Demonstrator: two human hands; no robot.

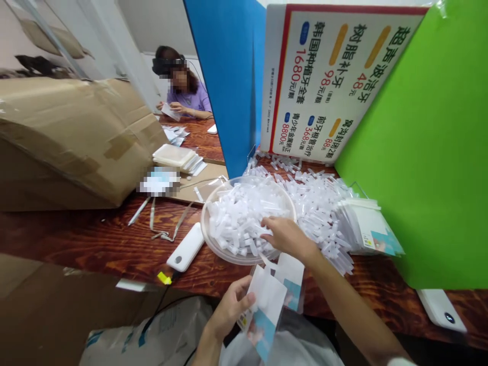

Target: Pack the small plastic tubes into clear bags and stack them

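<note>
The left hand [229, 307] is rising from the bottom edge of the view, just off the near edge of the surface, forearm angling up to the right. Its fingers are curling inward, thumb [246, 304] pressing on top, in a closed pinching grip. The right hand [285, 236] is reaching forward over the surface, palm down, fingers bent and pointing left, thumb tucked under. Its bare forearm is stretching back to the lower right corner.
</note>
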